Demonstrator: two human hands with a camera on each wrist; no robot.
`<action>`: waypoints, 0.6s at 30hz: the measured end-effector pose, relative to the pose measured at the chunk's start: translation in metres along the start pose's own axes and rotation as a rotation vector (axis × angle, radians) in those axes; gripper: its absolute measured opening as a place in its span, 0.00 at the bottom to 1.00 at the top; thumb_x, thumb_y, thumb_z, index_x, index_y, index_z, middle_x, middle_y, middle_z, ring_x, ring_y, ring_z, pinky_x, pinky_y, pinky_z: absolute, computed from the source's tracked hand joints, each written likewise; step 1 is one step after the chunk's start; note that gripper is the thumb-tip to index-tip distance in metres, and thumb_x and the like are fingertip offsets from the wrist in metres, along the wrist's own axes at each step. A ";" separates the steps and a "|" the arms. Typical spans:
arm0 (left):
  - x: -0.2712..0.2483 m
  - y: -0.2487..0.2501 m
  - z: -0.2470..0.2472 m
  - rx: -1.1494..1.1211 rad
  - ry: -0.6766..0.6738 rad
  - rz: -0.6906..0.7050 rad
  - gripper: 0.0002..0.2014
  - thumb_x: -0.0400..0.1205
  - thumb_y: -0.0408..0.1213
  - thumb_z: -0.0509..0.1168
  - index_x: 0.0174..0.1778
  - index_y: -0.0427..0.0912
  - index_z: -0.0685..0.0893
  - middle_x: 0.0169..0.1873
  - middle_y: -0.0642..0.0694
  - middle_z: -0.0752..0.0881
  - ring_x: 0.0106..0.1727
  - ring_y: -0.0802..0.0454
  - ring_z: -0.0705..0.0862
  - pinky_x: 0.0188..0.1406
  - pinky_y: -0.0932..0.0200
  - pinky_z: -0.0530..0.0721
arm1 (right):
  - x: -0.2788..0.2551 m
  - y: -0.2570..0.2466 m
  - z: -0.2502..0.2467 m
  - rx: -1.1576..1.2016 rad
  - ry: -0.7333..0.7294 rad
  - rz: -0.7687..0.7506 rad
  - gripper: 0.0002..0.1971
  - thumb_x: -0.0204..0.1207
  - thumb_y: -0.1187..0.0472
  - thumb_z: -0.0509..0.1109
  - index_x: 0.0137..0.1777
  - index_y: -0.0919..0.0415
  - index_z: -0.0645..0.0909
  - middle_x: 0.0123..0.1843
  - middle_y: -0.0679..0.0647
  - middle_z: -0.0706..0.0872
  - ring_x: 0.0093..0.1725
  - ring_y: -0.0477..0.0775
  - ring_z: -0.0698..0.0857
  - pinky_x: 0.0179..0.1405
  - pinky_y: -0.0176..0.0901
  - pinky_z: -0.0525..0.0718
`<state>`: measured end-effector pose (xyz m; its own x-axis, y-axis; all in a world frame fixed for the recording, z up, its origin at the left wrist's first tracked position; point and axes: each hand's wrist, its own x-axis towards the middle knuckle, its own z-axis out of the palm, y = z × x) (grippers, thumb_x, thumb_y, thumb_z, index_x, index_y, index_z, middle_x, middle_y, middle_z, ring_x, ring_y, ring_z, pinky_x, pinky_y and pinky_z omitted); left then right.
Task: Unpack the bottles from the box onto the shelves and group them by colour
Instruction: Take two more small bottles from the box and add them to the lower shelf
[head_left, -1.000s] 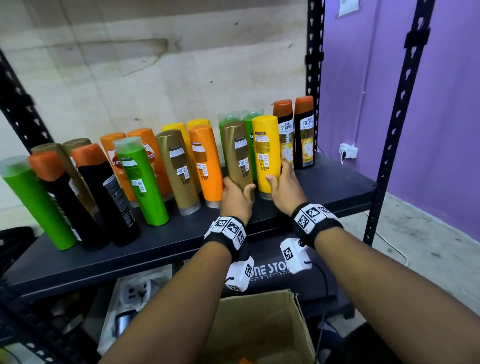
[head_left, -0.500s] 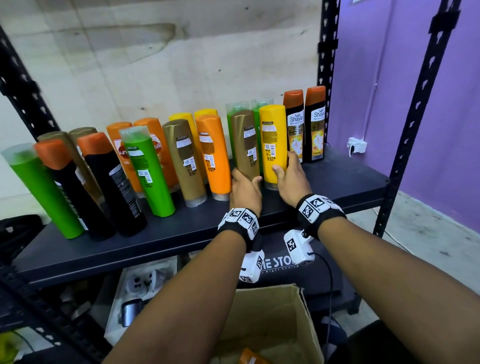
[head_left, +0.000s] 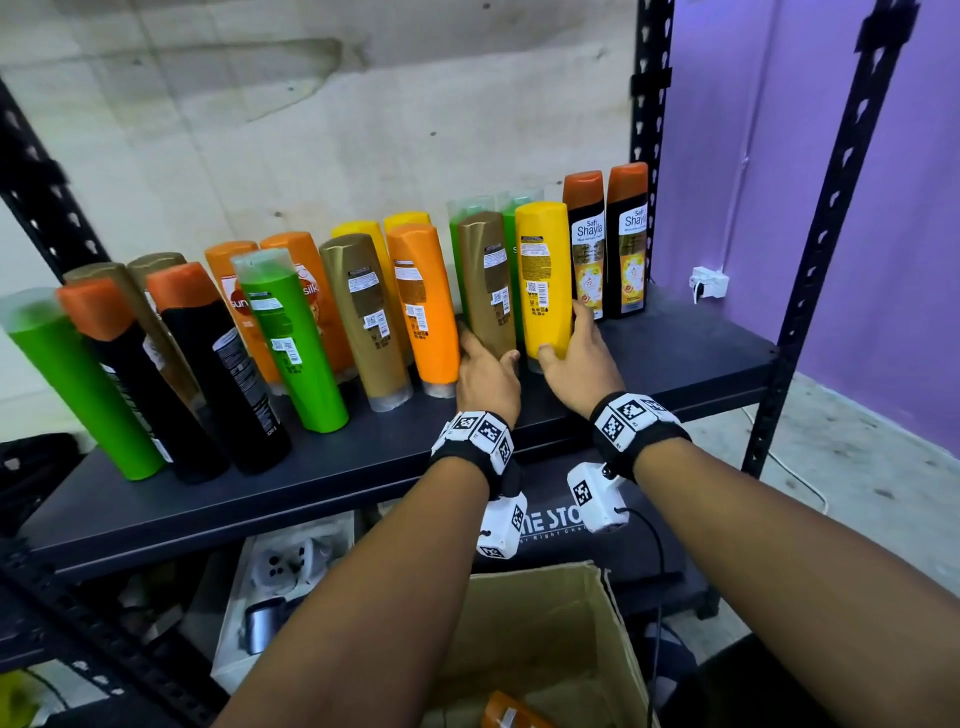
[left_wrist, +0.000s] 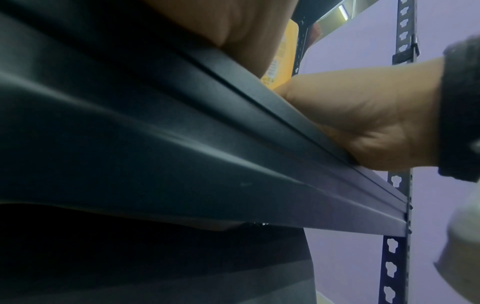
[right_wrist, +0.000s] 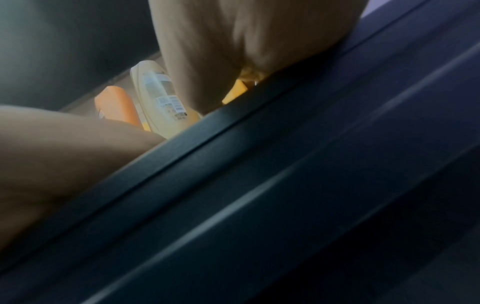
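Observation:
On the dark shelf (head_left: 363, 467) stand mixed bottles: green, black with orange caps, gold, orange and yellow. My left hand (head_left: 487, 358) grips the base of a gold bottle (head_left: 485, 270), which stands upright in the front row. Right beside it my right hand (head_left: 565, 340) grips the base of a yellow bottle (head_left: 543, 260). Both bottles' bottoms are hidden by my hands. In the left wrist view the right hand (left_wrist: 363, 115) holds the yellow bottle (left_wrist: 285, 51) above the shelf edge (left_wrist: 233, 144). The right wrist view shows the gold bottle (right_wrist: 161, 96) and an orange bottle (right_wrist: 116, 105).
Two black Shayla bottles (head_left: 605, 244) stand at the shelf's right end by the black upright (head_left: 649, 156). A cardboard box (head_left: 545, 623) sits open below my arms with an orange bottle (head_left: 511, 714) inside. A lower shelf holds clutter (head_left: 280, 571). Purple wall on the right.
Both hands keep their hold on the same gold and yellow bottles at the shelf. The head view has shifted a little; the bottles show no clear movement.

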<state>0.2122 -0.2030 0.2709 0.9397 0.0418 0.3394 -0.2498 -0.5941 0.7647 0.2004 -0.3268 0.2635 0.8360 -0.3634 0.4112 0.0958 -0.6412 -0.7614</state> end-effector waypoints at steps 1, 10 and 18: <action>-0.001 -0.001 -0.001 -0.006 0.000 0.006 0.38 0.88 0.43 0.66 0.88 0.36 0.52 0.71 0.31 0.80 0.70 0.31 0.81 0.64 0.42 0.80 | -0.001 0.000 0.000 -0.009 0.003 0.001 0.34 0.82 0.58 0.67 0.85 0.54 0.55 0.81 0.60 0.71 0.71 0.67 0.78 0.66 0.57 0.78; -0.015 -0.003 -0.011 0.023 0.035 0.065 0.33 0.88 0.38 0.63 0.88 0.39 0.57 0.68 0.32 0.83 0.65 0.30 0.83 0.59 0.42 0.83 | -0.014 0.003 -0.010 -0.001 0.043 -0.002 0.30 0.83 0.58 0.67 0.82 0.57 0.62 0.76 0.59 0.76 0.71 0.60 0.79 0.66 0.52 0.79; -0.052 -0.017 -0.030 0.051 -0.011 0.176 0.25 0.89 0.40 0.61 0.83 0.38 0.70 0.75 0.39 0.78 0.75 0.40 0.76 0.71 0.48 0.75 | -0.059 0.011 -0.015 0.148 0.193 -0.129 0.14 0.82 0.64 0.69 0.66 0.59 0.75 0.63 0.53 0.77 0.59 0.48 0.81 0.64 0.48 0.84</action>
<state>0.1601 -0.1711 0.2566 0.8849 -0.0749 0.4597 -0.3989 -0.6315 0.6649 0.1444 -0.3222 0.2385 0.6945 -0.4168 0.5865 0.2841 -0.5900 -0.7558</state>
